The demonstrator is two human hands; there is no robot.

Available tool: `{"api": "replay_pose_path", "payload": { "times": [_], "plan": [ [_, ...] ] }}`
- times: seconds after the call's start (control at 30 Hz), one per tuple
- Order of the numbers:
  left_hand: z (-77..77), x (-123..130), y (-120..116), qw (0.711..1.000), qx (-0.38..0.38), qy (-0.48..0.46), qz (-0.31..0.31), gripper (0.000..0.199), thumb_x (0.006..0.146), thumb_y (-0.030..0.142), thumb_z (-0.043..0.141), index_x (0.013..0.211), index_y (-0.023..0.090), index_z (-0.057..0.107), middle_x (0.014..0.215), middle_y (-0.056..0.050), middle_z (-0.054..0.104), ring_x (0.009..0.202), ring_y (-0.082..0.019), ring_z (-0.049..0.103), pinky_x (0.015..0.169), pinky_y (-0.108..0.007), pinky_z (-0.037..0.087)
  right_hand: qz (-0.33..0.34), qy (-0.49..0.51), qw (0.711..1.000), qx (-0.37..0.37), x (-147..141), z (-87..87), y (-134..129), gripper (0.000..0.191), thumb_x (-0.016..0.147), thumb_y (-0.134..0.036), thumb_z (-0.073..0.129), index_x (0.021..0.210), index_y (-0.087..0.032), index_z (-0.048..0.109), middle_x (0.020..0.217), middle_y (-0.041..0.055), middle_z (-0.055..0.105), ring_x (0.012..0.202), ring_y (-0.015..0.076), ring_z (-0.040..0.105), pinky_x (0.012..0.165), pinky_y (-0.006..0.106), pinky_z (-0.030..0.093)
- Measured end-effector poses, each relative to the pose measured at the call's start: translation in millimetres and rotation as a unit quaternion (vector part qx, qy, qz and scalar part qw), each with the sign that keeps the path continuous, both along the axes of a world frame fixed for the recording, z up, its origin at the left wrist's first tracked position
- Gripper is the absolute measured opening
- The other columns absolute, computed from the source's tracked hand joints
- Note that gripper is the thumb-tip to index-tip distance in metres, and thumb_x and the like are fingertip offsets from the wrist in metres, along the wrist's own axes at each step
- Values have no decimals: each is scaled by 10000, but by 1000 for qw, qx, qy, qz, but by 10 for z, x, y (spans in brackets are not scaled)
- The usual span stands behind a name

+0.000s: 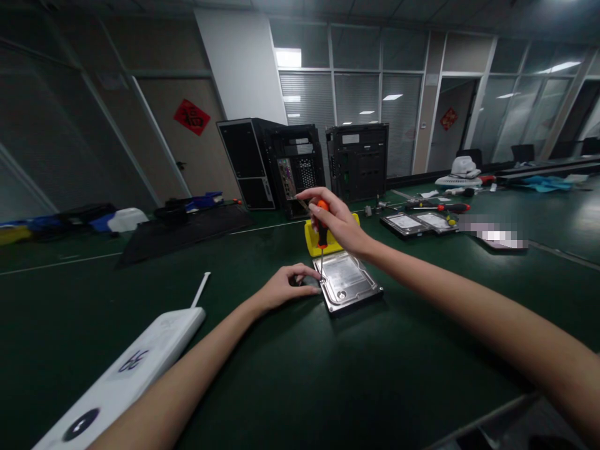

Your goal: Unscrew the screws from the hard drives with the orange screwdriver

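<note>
A silver hard drive [349,281] lies flat on the green table, its top cover up. My right hand [335,219] is closed round an orange and black screwdriver [322,236], held upright with its tip at the drive's left edge. My left hand [290,286] rests at that same edge, thumb and forefinger curved towards the screwdriver's tip; its fingertips touch the drive's side, steadying contact. Just behind the drive stands a yellow holder [313,240], partly hidden by my right hand.
Black computer cases [248,164] stand at the back. Two more hard drives [405,225], another screwdriver [452,207] and a blurred flat object [499,236] lie at the right. A white device marked 39 [135,362] is at the near left, beside my left forearm.
</note>
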State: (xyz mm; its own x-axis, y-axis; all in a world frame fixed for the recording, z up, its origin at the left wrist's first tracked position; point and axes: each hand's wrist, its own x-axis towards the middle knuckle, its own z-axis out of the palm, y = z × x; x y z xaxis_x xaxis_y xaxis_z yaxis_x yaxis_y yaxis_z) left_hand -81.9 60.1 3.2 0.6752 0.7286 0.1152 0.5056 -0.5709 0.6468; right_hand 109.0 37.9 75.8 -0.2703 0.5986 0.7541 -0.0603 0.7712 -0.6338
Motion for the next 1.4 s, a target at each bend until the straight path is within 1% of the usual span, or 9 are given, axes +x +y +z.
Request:
{"api": "replay_pose_path", "payload": {
  "times": [0.17,0.37,0.6,0.77,0.93,1.1,1.23,1.3,1.4],
  "plan": [
    [0,7,-6,1000,-2,-13,-8,372,704,417,678,989,178,655,758,17,472,654,-123,388,585,-234,299,9,-1,1000,6,-19,-6,29,235,896,-216,364,1109,-209,463,811,3,434,627,101,446,617,235,438],
    [19,-1,-21,1000,-1,-14,-15,372,704,412,681,1001,189,660,766,14,481,661,-123,396,596,-236,307,57,-10,998,-4,-52,16,-3,217,878,-223,424,1085,-198,483,809,0,456,665,97,488,650,239,473],
    [28,2,-32,1000,9,-4,-16,368,713,409,676,1014,199,656,811,0,519,680,-131,414,613,-240,320,94,13,995,-29,-69,20,17,157,814,-268,543,932,-172,502,809,-14,476,623,76,519,633,254,530],
    [14,14,-25,1000,19,-2,-20,372,716,404,670,1025,197,644,863,-11,539,698,-136,418,620,-239,326,127,-14,989,-77,-19,104,19,176,894,-211,385,1010,-160,507,768,-21,477,640,67,509,713,266,533],
    [3,12,-26,1000,20,-5,-13,389,707,416,678,1022,192,635,873,-12,526,708,-136,422,618,-236,329,117,-48,987,-103,3,155,44,93,857,-215,496,923,-150,488,739,-19,541,644,69,566,680,241,523],
    [9,8,-26,1000,19,-1,-7,401,701,428,678,1020,190,633,856,-11,527,714,-142,428,622,-240,333,104,-68,987,-106,2,124,107,206,817,-323,559,836,-185,408,671,-43,534,576,87,584,590,252,531],
    [3,6,-21,1000,27,-4,-12,402,696,435,677,1013,190,638,851,-12,522,726,-146,431,630,-242,334,81,-38,988,-128,2,80,130,187,875,-375,443,851,-200,379,661,-64,492,517,61,537,569,239,524],
    [-7,2,-18,999,28,-3,-16,403,698,431,678,1020,192,635,838,-7,515,728,-146,431,636,-243,333,90,-36,985,-146,1,73,122,137,913,-339,358,898,-204,381,674,-62,493,525,56,538,580,229,518],
    [-21,-5,-12,999,31,-8,-21,393,699,418,682,1018,193,637,821,-2,504,713,-141,422,632,-240,328,95,-54,982,-154,3,92,105,75,906,-273,387,929,-201,395,686,-58,501,550,59,548,578,214,509]
  ]
}}
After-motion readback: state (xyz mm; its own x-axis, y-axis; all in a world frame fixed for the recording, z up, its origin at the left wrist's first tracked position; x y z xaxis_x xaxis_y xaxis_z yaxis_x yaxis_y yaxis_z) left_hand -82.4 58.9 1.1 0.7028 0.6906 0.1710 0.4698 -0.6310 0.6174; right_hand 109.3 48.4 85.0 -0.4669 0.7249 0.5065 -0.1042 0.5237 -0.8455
